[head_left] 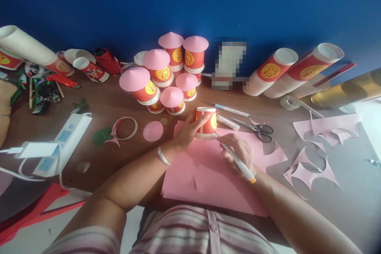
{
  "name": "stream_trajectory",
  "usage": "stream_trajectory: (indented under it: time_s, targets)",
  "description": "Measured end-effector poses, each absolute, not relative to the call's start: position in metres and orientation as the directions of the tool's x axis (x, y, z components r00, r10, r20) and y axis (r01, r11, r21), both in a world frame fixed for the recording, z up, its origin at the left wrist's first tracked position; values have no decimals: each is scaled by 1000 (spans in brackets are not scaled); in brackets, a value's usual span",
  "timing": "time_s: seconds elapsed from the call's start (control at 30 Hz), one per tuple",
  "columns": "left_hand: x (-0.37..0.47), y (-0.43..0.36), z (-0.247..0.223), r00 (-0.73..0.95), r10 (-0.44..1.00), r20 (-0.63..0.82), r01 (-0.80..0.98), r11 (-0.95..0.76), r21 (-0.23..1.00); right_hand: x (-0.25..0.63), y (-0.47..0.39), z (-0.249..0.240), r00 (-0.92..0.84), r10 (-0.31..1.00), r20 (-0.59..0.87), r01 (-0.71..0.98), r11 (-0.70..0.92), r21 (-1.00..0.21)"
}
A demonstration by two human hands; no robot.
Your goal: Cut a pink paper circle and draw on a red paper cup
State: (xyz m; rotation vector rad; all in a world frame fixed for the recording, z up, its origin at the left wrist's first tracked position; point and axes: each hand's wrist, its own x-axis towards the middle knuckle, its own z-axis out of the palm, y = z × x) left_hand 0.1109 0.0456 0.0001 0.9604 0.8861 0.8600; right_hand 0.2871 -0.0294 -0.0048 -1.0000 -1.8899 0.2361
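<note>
My left hand point(190, 129) is wrapped round a red and white paper cup point(205, 122) with a yellow emblem, its thumb across the front. The cup stands over pink paper sheets point(208, 174). At the cup's lower right, my right hand point(238, 152) grips a white marker point(239, 164) with an orange end pointing toward me. The marker's tip is near the cup's base; whether it touches cannot be made out. Just behind the hands lie a white glue stick point(228, 122), a blue-capped marker point(232, 110) and black-handled scissors point(258, 129).
Several cups with pink cone tops point(171, 97) stand behind my left hand. Stacked paper cups point(269, 70) lean at the back right. Pink offcuts point(312, 170) lie at right. A tape roll point(125, 128), pink disc point(153, 131) and power strip point(64, 143) are at left.
</note>
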Motion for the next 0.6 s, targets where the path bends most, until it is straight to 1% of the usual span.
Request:
stream_trajectory:
  time_s: [0.07,0.13,0.2,0.4,0.5,0.6]
  targets:
    - [112,46,-2,375,894,-245,-223,344,912,287,-30,-3,-193,747,636,541,621,-566]
    - [112,46,-2,379,889,-257,-230,360,904,286,-29,-2,-181,743,645,532,625,-571]
    - [111,46,-2,420,873,-248,-242,371,896,285,-29,-1,-190,720,668,530,648,-547]
    - [109,48,4,530,833,-159,-322,371,871,282,-33,0,-247,640,728,553,710,-436]
    - [109,47,7,514,850,-115,-342,326,881,280,-36,-1,-258,630,733,570,712,-411]
    - [111,47,5,493,866,-88,-349,289,891,278,-37,-1,-288,608,740,530,745,-406]
